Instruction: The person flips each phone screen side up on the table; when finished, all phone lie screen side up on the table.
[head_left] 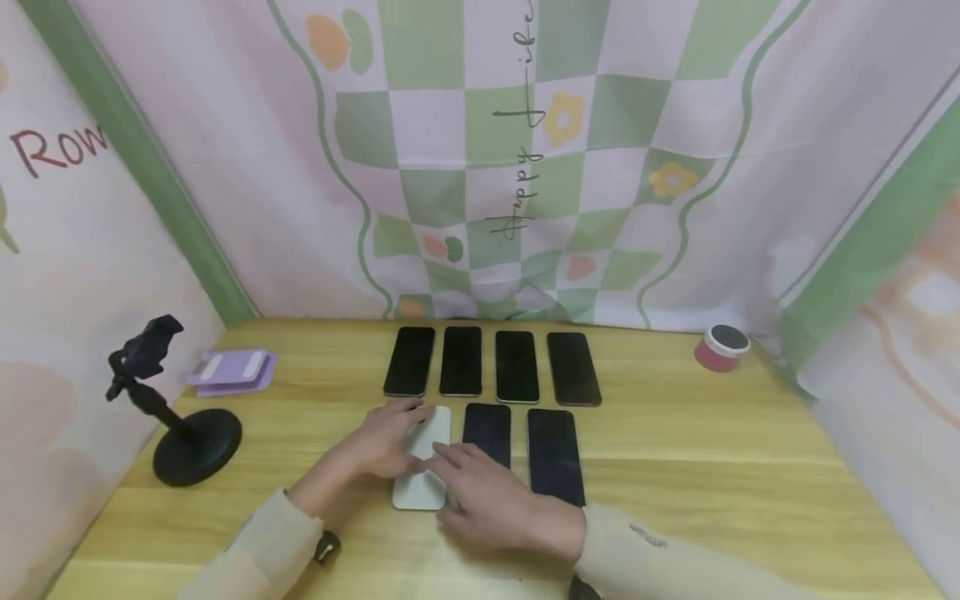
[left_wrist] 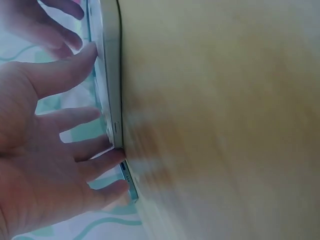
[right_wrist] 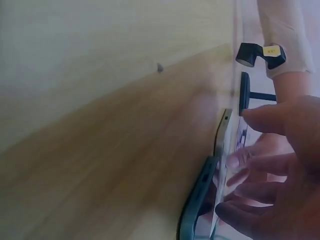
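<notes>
A phone (head_left: 433,492) with its white face up lies at the left of the nearer row on the wooden table. My left hand (head_left: 386,442) is spread at its left side. In the left wrist view the thumb touches the silver-edged phone (left_wrist: 111,65) and the fingers are fairly straight. From the right, my right hand (head_left: 491,500) reaches over the same phone with loosely extended fingers; whether they press on it cannot be told. Beside it in that row lie two black phones, a middle one (head_left: 487,429) partly hidden by the right hand and a right one (head_left: 555,458).
Several black phones (head_left: 461,360) lie in a row behind. On the left are a black stand (head_left: 197,447) with a round base and a purple holder (head_left: 232,372). A pink jar (head_left: 720,348) stands at the back right. Patterned curtains (head_left: 427,125) border the table.
</notes>
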